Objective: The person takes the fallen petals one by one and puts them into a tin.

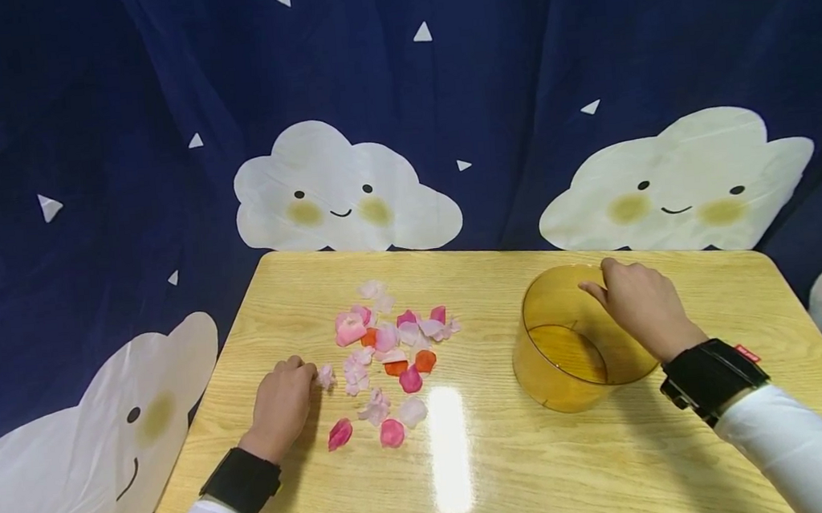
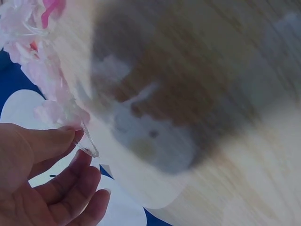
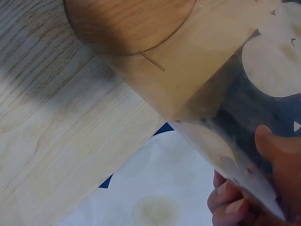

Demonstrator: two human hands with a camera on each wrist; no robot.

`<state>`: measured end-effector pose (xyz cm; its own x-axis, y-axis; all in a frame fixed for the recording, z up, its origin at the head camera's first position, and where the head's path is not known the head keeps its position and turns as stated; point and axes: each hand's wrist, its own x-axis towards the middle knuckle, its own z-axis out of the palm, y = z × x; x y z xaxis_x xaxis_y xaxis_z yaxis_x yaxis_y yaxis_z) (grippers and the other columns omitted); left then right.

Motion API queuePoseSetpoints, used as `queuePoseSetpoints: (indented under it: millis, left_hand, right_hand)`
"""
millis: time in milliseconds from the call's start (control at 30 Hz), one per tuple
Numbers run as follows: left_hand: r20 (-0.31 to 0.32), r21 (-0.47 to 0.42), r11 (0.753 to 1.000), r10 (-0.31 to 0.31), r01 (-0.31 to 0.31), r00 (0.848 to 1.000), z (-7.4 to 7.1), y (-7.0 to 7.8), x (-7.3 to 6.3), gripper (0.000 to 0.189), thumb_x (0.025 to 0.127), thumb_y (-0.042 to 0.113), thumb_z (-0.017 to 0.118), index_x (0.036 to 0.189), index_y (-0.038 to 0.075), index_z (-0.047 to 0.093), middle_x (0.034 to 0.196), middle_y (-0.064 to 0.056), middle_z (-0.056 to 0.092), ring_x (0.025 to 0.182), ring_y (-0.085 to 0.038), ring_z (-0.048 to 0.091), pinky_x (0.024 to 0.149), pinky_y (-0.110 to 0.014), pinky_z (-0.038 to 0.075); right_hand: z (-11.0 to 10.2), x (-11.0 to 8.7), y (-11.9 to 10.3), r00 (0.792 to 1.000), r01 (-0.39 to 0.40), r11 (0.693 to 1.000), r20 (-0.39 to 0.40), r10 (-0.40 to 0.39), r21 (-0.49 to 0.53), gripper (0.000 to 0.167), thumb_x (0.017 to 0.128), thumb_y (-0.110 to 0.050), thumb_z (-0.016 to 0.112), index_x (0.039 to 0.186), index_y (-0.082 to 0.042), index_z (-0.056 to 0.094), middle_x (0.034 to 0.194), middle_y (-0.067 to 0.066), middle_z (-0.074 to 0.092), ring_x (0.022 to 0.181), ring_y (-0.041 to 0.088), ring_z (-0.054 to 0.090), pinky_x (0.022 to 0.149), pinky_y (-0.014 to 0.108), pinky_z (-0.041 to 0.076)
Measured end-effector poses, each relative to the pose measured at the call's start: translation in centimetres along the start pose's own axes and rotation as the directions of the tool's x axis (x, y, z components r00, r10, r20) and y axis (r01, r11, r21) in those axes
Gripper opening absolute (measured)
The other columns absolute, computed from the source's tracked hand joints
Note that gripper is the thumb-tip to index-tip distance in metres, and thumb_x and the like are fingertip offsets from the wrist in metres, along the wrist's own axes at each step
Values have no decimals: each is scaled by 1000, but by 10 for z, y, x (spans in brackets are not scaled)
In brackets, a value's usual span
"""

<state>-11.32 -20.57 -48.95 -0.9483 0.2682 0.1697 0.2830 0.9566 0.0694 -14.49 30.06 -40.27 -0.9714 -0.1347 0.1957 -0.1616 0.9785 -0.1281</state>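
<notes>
On the right of the table, my right hand holds the far rim of a see-through amber cylindrical container. In the right wrist view the thumb is inside its wall and the fingers are outside. My left hand is low over the table's left side, beside a pale pink petal cluster. Its thumb and forefinger pinch a thin clear strip in the left wrist view; pale pink petals lie right beyond the fingertips. What the strip belongs to, I cannot tell.
Loose pink, white and orange-red petals are scattered over the left middle of the wooden table. A dark blue curtain with smiling clouds hangs behind the table's back edge and along its left side. Bright glare crosses the tabletop near the middle.
</notes>
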Motion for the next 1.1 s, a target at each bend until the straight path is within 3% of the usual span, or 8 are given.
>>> queuePoseSetpoints:
  millis: [233, 567, 1100]
  left_hand:
    - [7, 7, 1000, 4, -4, 1000, -5, 0, 4, 11, 90, 1, 70, 81, 6, 70, 66, -8, 63, 61, -24, 59, 56, -38, 45]
    - [17, -41, 999, 5, -5, 1000, -16, 5, 11, 15, 88, 3, 74, 76, 8, 67, 62, -2, 56, 58, -15, 46, 57, -32, 38]
    - [-17, -86, 996, 25, -26, 1000, -37, 15, 17, 8, 88, 7, 76, 84, 7, 69, 64, -2, 56, 60, -16, 44, 59, -30, 38]
  right_hand:
    - [1, 0, 2, 1000, 7, 1000, -15, -7, 7, 42, 99, -30, 66, 74, -1, 48, 52, 8, 40, 41, 23, 43, 39, 37, 36]
    - [-1, 1, 3, 1000, 1, 1000, -14, -1, 4, 43, 99, -31, 66, 73, -2, 46, 52, 7, 38, 41, 23, 42, 39, 36, 34]
    - [3, 3, 4, 1000, -13, 1000, 8, 13, 15, 45, 99, -33, 65, 72, -3, 45, 52, 8, 39, 42, 25, 44, 39, 37, 35]
